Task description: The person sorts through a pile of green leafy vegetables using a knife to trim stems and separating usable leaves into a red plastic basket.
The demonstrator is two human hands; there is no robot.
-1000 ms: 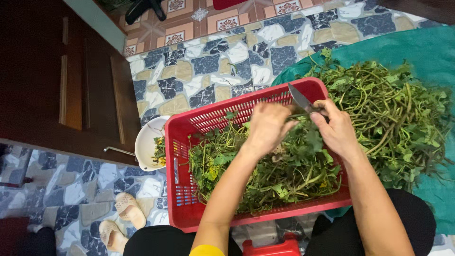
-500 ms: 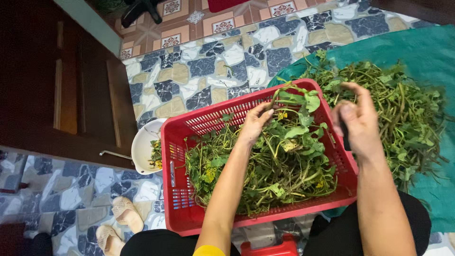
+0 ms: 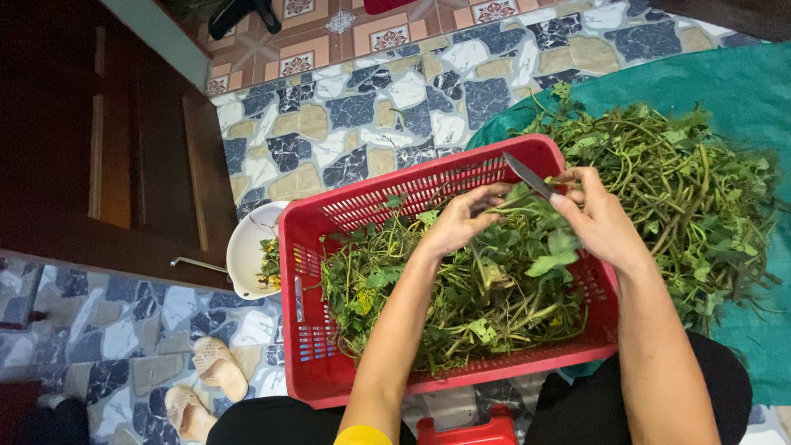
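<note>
A red slatted plastic basket [image 3: 329,375] stands on the floor between my knees, filled with leafy green stems [image 3: 461,305]. Over its far side my left hand [image 3: 457,224] pinches a leafy stem [image 3: 535,239]. My right hand [image 3: 601,222] grips a small knife [image 3: 529,175], its grey blade pointing up and left, and touches the same stem. The two hands are close together above the greens.
A big pile of green stalks [image 3: 692,206] lies on a teal sheet [image 3: 741,91] to the right. A white bowl [image 3: 243,247] with scraps sits left of the basket by a dark wooden door [image 3: 107,148]. Beige sandals [image 3: 206,383] lie on the patterned tile floor.
My hands drew apart half a second ago, then came back together over the basket's far side. The knife blade is in view again, against a stem held by my left hand.
</note>
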